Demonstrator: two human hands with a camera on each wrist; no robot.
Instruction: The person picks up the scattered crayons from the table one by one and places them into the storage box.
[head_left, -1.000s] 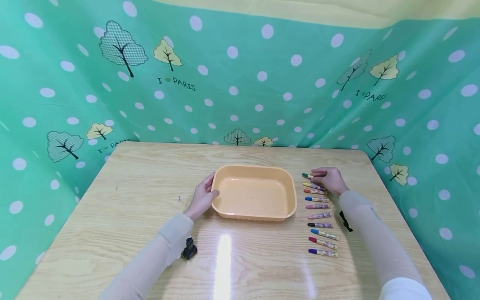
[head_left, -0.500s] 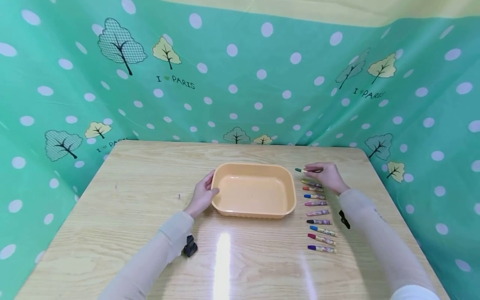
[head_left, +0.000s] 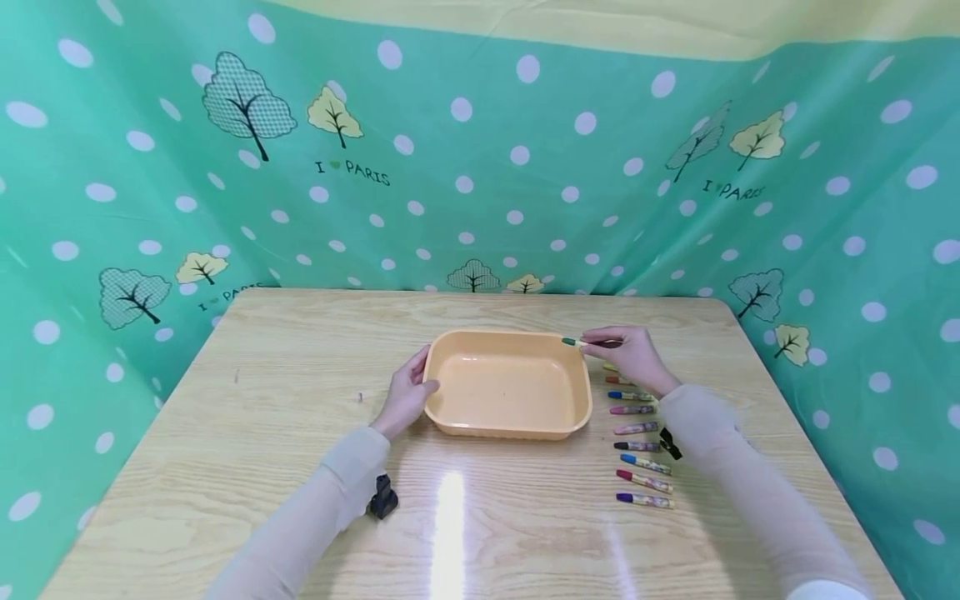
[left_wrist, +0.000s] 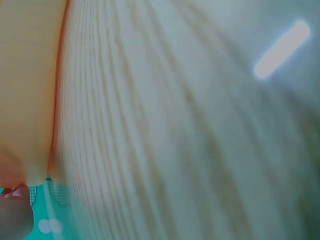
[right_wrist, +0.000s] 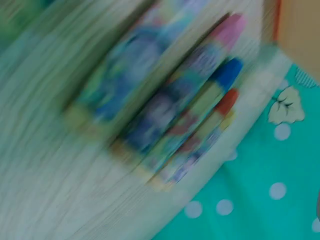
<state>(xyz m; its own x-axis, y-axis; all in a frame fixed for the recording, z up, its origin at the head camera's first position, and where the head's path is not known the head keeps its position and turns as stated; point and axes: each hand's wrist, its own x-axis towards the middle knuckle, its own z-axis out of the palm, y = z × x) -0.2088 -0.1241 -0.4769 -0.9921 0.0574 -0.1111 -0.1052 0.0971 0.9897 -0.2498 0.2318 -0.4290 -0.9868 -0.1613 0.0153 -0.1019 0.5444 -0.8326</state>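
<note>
A pale orange plastic basin point(head_left: 510, 432) stands at the middle of the table, with nothing inside. My left hand point(head_left: 405, 397) grips its left side, thumb over the rim. In the left wrist view part of that hand point(left_wrist: 15, 212) shows beside the basin wall point(left_wrist: 30, 90). Between the fingertips of my right hand point(head_left: 628, 357) is a crayon with a dark green tip point(head_left: 569, 341), pointing left over the basin's back right corner. Below that hand, crayons lie in a column, among them a blue one point(head_left: 632, 396) and a purple one point(head_left: 645, 501).
The right wrist view shows several paper-wrapped crayons side by side, including a red-tipped one point(right_wrist: 227, 101) and a pink-tipped one point(right_wrist: 231, 27). A green dotted curtain point(head_left: 465, 150) hangs behind the wooden table point(head_left: 300, 350). Black wrist cameras point(head_left: 383, 497) sit at both cuffs.
My right hand has lifted the green crayon from the top of the column and carried it left to the basin's rim. The left hand and the basin have stayed put.
</note>
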